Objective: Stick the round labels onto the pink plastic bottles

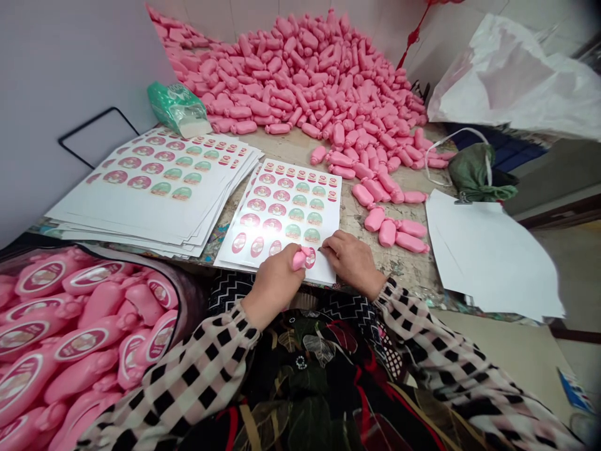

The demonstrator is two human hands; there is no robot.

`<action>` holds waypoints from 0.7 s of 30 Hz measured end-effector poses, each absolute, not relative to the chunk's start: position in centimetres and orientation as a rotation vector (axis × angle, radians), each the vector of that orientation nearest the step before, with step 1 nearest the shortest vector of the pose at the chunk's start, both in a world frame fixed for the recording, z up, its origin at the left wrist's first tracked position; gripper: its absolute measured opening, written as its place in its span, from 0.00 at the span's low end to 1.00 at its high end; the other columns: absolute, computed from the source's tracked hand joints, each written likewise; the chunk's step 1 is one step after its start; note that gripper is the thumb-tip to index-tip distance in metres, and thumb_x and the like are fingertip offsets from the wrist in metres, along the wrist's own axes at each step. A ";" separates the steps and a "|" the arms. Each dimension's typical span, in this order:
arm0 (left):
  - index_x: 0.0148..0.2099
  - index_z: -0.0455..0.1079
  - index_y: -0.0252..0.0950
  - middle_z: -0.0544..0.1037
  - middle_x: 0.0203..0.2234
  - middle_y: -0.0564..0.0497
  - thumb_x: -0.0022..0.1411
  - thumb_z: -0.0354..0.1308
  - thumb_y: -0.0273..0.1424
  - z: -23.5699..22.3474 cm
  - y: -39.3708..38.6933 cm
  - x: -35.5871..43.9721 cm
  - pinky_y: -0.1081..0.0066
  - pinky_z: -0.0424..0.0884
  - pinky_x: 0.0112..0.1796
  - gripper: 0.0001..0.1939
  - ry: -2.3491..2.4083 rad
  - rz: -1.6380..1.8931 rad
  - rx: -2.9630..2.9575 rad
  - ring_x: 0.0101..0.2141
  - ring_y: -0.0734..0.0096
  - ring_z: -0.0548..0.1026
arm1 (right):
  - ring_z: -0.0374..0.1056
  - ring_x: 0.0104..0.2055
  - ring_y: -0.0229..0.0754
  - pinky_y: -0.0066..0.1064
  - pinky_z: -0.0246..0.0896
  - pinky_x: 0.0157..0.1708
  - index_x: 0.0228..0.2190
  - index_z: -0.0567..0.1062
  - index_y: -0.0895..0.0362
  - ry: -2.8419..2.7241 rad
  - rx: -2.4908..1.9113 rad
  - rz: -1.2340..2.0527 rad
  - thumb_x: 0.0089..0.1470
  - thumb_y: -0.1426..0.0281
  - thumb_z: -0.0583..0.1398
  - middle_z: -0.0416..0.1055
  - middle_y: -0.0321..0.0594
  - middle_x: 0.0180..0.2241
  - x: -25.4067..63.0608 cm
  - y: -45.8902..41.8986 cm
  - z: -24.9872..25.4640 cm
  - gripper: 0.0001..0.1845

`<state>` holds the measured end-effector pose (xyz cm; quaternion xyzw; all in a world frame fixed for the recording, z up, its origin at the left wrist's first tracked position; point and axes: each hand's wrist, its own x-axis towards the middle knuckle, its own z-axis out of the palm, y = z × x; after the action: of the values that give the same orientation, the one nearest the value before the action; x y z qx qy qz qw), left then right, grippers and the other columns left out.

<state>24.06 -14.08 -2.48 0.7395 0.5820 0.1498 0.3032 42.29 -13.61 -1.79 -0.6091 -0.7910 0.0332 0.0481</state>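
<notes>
Here, smooth rounded bottle (pixel 299 260), oval-printed paper (pixel 288 208).

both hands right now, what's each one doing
Left hand: closed around a pink bottle.
Right hand: fingers bent at the sticker sheet; grip cannot be told.

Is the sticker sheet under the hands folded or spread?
Spread: the sheet lies flat, its rows of stickers showing and no fold visible.

There on the tabletop (pixel 354 218), the sticker sheet (pixel 284 210) lies between a sheet stack (pixel 150 197), left, and clipped papers (pixel 493 257), right, bottles (pixel 305 81) heaped behind.
</notes>
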 end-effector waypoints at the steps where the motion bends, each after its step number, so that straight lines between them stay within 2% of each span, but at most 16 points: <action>1: 0.42 0.66 0.41 0.74 0.30 0.50 0.59 0.48 0.32 -2.3 -14.1 23.8 0.71 0.58 0.28 0.10 1.527 0.359 2.036 0.31 0.64 0.72 | 0.63 0.38 0.41 0.31 0.49 0.31 0.35 0.73 0.54 -2.413 -1.858 0.104 0.60 0.64 0.50 0.69 0.41 0.36 42.3 -13.6 -1.8 0.13; 3: 0.43 0.66 0.41 0.75 0.32 0.49 0.60 0.47 0.34 -2.1 -14.1 23.4 0.70 0.58 0.28 0.10 1.523 0.293 2.143 0.33 0.62 0.72 | 0.63 0.38 0.41 0.31 0.50 0.31 0.35 0.73 0.54 -2.413 -1.857 0.130 0.60 0.64 0.50 0.69 0.41 0.36 42.4 -13.6 -1.7 0.13; 7: 0.46 0.65 0.43 0.76 0.36 0.48 0.59 0.51 0.37 -2.1 -13.8 23.2 0.70 0.57 0.27 0.13 1.549 0.214 2.207 0.35 0.59 0.73 | 0.63 0.38 0.41 0.30 0.50 0.32 0.35 0.73 0.54 -2.398 -1.852 0.176 0.59 0.65 0.50 0.69 0.41 0.36 42.4 -13.5 -1.6 0.13; 21: 0.46 0.66 0.40 0.76 0.35 0.46 0.55 0.55 0.35 -2.7 -13.1 23.2 0.69 0.60 0.31 0.15 1.487 0.228 2.180 0.36 0.59 0.73 | 0.63 0.38 0.40 0.30 0.50 0.31 0.35 0.73 0.54 -2.456 -1.781 0.261 0.59 0.65 0.51 0.69 0.40 0.36 42.8 -13.1 -1.6 0.13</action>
<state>23.17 -13.13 -2.69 0.7981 0.5445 0.0836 0.2440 42.79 -13.15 -1.61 -0.5842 -0.8056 0.0857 0.0485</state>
